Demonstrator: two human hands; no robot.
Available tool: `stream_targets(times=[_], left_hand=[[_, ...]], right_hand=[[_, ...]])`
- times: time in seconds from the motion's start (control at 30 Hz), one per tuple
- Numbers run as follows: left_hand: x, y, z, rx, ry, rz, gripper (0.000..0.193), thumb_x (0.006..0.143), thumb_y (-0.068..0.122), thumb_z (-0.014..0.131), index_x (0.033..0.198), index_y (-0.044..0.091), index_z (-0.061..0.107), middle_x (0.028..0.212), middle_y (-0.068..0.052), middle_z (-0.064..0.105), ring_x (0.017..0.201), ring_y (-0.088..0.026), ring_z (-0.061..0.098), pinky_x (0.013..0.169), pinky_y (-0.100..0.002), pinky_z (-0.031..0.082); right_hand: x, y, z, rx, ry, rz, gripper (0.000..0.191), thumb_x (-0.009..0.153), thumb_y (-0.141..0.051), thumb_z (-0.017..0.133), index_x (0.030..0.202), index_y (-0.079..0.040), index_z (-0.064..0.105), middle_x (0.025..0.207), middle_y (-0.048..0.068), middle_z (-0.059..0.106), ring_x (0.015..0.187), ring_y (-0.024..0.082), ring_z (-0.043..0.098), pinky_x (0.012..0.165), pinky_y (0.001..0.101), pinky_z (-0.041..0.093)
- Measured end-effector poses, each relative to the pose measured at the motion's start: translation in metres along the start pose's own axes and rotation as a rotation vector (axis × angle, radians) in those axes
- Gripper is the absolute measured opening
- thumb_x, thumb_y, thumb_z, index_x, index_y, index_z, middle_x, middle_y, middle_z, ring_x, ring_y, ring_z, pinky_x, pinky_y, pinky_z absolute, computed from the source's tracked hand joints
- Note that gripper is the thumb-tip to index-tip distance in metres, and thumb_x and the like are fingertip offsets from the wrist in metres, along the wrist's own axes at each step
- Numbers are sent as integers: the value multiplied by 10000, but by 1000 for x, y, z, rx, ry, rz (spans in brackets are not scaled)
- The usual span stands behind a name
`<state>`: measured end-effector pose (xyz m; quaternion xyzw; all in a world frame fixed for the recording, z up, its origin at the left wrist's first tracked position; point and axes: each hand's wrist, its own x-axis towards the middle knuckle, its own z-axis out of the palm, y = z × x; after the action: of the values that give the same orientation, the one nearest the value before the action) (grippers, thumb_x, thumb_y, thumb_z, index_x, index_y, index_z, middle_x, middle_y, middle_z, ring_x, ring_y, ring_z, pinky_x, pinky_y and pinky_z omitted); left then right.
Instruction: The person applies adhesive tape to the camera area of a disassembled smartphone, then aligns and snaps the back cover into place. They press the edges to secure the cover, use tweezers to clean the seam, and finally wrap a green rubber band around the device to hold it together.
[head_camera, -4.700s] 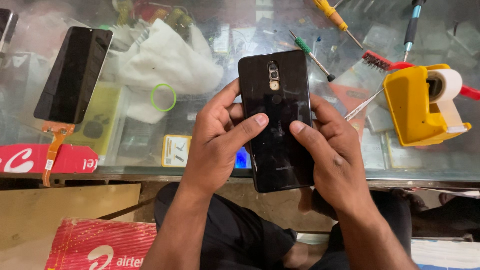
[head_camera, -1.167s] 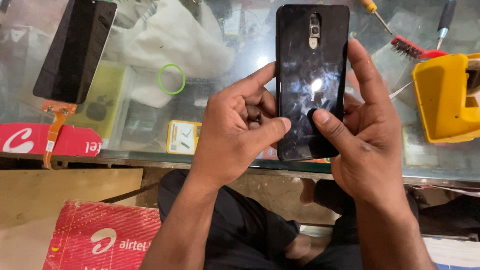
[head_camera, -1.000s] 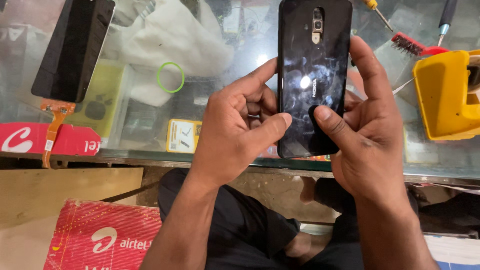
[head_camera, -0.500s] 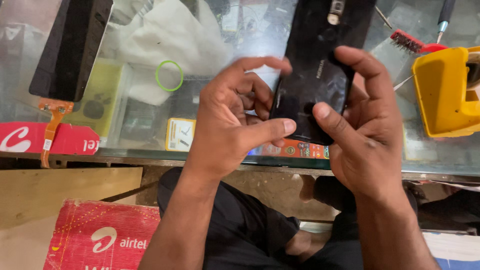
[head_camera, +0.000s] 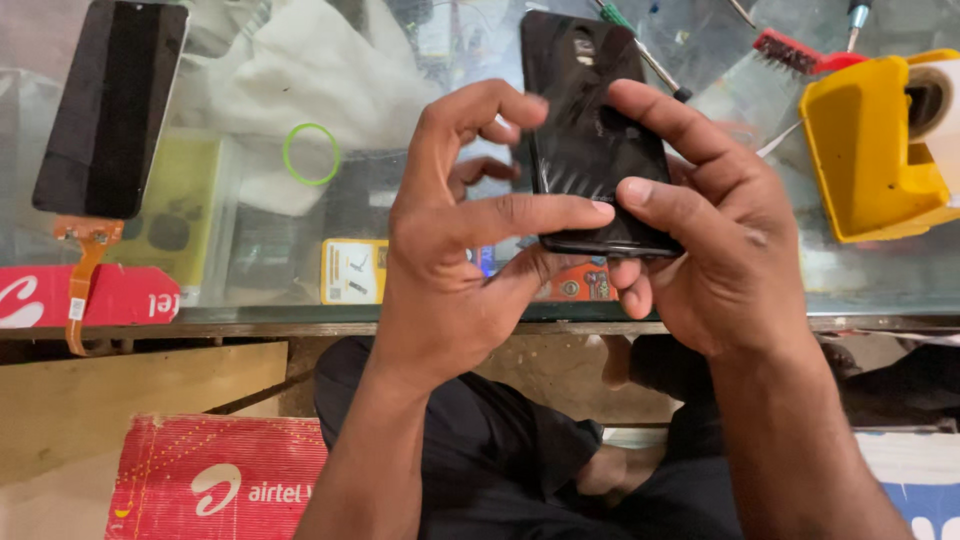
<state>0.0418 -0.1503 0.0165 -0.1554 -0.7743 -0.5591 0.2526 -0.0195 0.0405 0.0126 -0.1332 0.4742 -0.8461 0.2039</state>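
Head view, phone: the black phone (head_camera: 592, 140) is held back-side up above the glass counter (head_camera: 700, 290), its camera end pointing away from the person and its near end tilted down toward them, which puts the lower edge within reach of both thumbs.
Head view, left hand: the left hand (head_camera: 455, 260) has its thumb laid across the phone's near edge and its forefinger arched over the left side, a pinch that steadies the body from that side.
Head view, right hand: the right hand (head_camera: 715, 240) wraps the phone's right side, fingers curled over the back and thumb pressed at the near corner, tip to tip with the left thumb.
Head view, left of the counter: a loose dark screen panel (head_camera: 112, 105) with an orange flex cable (head_camera: 85, 270) lies flat, well apart from the hands; a green ring (head_camera: 311, 153) rests by a white cloth (head_camera: 300, 85).
Head view, right of the counter: a yellow tape dispenser (head_camera: 875, 150), a red brush (head_camera: 790, 50) and a screwdriver (head_camera: 645, 55) lie near the right hand, seemingly kept close for use.
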Motion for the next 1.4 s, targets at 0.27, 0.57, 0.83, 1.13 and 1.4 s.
stream_targets(times=[0.27, 0.57, 0.83, 1.13, 1.4], left_hand=[[-5, -1, 7, 62, 18, 138, 306, 905, -56, 766, 1144, 133, 737, 1207, 11, 719, 1263, -211, 654, 1098, -310, 566], [-5, 4, 7, 88, 48, 115, 293, 898, -56, 731, 1141, 108, 732, 1177, 4, 730, 1204, -184, 667, 1069, -305, 559], [-4, 4, 6, 82, 61, 116, 286, 913, -46, 746, 1150, 113, 736, 1143, 5, 735, 1185, -171, 672, 1051, -288, 575], [-5, 4, 7, 97, 56, 122, 302, 908, -28, 755, 1167, 125, 727, 1159, 9, 727, 1184, -172, 670, 1052, -278, 561], [-3, 6, 6, 211, 24, 119, 401, 868, 71, 794, 1252, 145, 704, 1202, 25, 691, 1088, -188, 619, 1000, -320, 462]], right_hand=[[-1, -5, 8, 145, -65, 33, 608, 1000, -190, 619, 1499, 108, 442, 975, 201, 697, 661, 231, 706, 520, 329, 581], [-7, 8, 0, -224, -85, -140, 784, 833, -96, 727, 1538, 99, 445, 1244, 118, 610, 1150, 174, 630, 1028, 317, 560], [-9, 10, -6, -135, -130, -118, 802, 832, -32, 672, 1575, 107, 405, 1257, 141, 598, 1159, 192, 610, 1044, 328, 534], [-10, 13, -8, -160, -125, -142, 717, 954, -126, 711, 1554, 126, 410, 1249, 121, 561, 1156, 165, 578, 1096, 304, 501], [-15, 17, -8, -189, -75, -193, 678, 1003, -291, 648, 1493, 141, 464, 1346, 108, 538, 1069, 138, 560, 985, 259, 465]])
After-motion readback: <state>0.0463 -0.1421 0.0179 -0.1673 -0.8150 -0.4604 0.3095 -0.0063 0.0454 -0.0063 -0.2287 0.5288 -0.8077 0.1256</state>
